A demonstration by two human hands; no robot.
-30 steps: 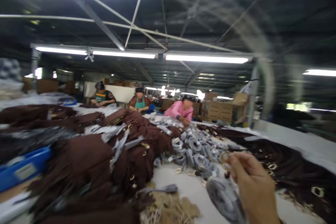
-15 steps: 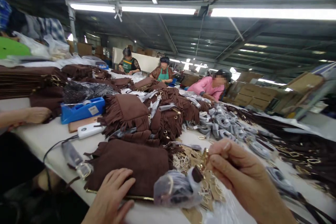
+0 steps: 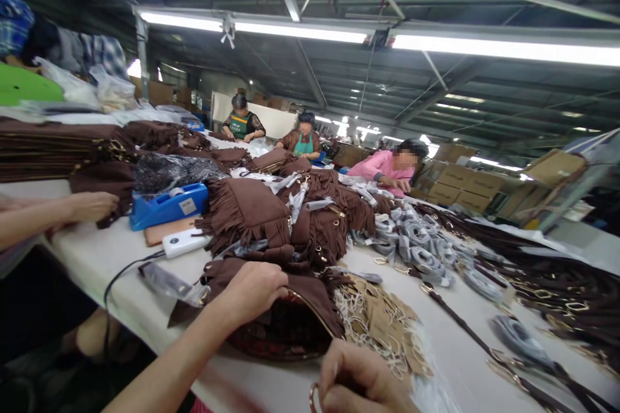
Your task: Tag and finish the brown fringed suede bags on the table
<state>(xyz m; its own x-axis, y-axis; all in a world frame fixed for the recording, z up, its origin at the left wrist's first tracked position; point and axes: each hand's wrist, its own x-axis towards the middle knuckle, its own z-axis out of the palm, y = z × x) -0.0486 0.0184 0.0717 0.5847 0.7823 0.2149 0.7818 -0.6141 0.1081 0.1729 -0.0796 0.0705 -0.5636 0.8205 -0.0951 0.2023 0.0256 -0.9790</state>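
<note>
Our left hand (image 3: 252, 290) grips the top edge of the brown fringed bag (image 3: 285, 316), holding its mouth open. Our right hand (image 3: 361, 384), just beside the opening, is clenched around a gold ring (image 3: 312, 398). We judge we are filling the bag; next calls for steady aim. Paper tags (image 3: 382, 322) lie beyond the right hand.

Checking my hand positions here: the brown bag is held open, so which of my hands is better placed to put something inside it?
Probably the right hand: it sits just below the brown bag opening, gripping a metal ring. The left hand is occupied holding the bag's rim.
</note>
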